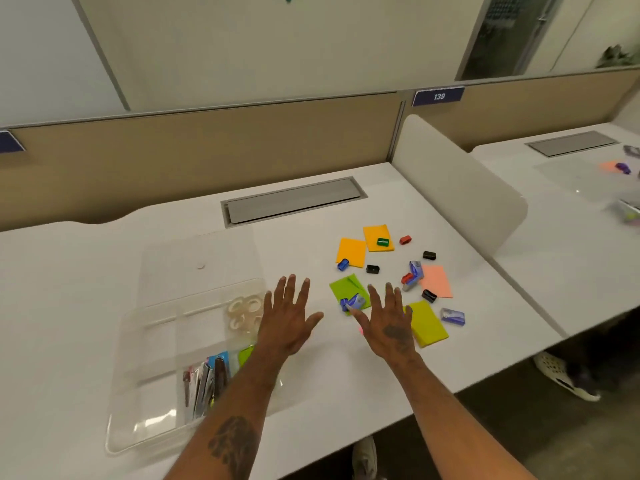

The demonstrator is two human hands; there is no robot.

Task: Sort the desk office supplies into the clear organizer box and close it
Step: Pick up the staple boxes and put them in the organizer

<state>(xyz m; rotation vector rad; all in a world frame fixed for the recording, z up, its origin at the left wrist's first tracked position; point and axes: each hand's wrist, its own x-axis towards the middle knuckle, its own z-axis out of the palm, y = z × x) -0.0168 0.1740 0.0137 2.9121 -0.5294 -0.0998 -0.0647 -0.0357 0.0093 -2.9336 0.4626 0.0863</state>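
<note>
Both our left hand (287, 320) and right hand (388, 320) spread flat, empty, between organizer box (145, 341) and scattered sticky notes (350, 251), seemingly poised for sorting.

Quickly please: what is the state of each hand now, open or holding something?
Left hand: open, holds nothing.
Right hand: open, holds nothing.

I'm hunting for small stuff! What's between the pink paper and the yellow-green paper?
A small black sharpener, at the near edge of the pink paper. The head view shows it.
</note>
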